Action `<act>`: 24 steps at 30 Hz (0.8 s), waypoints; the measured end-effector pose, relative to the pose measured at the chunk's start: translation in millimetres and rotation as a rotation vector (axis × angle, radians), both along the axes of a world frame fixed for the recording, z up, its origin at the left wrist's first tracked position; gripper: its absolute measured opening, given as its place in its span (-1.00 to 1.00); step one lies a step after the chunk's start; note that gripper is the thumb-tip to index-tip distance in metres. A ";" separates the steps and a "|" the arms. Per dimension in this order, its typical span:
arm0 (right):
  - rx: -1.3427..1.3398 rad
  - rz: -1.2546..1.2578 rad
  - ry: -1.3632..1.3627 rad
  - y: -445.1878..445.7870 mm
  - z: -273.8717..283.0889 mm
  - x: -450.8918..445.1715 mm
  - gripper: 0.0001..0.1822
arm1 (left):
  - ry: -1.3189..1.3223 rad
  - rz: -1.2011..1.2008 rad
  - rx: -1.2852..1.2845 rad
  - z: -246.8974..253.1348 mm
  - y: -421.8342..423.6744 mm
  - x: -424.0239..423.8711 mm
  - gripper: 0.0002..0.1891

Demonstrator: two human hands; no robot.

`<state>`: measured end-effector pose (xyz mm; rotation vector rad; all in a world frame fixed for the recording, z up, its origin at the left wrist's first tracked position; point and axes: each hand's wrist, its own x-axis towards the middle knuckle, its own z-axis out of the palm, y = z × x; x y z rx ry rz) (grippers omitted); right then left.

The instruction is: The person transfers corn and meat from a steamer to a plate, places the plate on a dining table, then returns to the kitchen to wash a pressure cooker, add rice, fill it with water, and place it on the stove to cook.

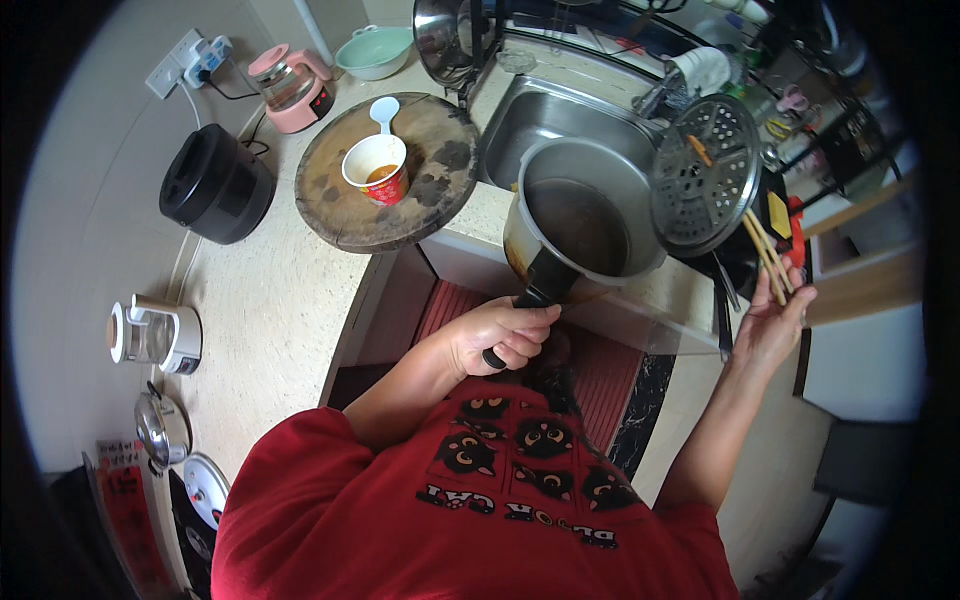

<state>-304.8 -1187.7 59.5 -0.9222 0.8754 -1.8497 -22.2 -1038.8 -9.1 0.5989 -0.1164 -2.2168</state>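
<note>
My left hand (504,335) grips the black handle (550,279) of a metal pressure cooker pot (534,217). The pot tilts at the sink's front edge, with dark liquid (577,225) inside. In my right hand (774,319) is a pair of wooden chopsticks (766,251). A round perforated steamer rack (697,195) stands tilted at their far end, beside the pot's right rim. An orange-brown stick end shows against the rack's face; I take it for a chopstick tip poking through.
The steel sink (517,124) lies behind the pot. A round wooden chopping board (319,169) carries a red-and-white paper cup (386,193) and a white spoon (385,112). Leftward stand a black appliance (214,184), a pink kettle (289,94) and a white kettle (180,334). A dark pan (750,266) sits right.
</note>
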 end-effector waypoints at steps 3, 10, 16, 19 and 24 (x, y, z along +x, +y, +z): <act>-0.038 0.077 0.043 -50.4 -9.8 -18.8 -0.48 | 0.013 0.081 0.053 -5.7 -27.4 -4.7 -0.78; 0.158 0.273 0.107 -146.2 -60.5 -24.3 -0.50 | -0.182 0.337 0.154 15.4 -65.4 -11.9 -0.79; 0.247 0.406 0.120 -185.5 -108.1 -0.6 -0.54 | -0.308 0.451 0.221 23.2 -83.1 -9.6 -0.79; 0.264 0.419 0.119 -200.1 -134.4 13.8 -0.55 | -0.326 0.466 0.248 25.5 -88.2 -4.9 -0.78; 0.251 0.383 0.282 -222.8 -182.1 48.2 -0.56 | -0.307 0.425 0.277 21.2 -92.6 10.6 -0.79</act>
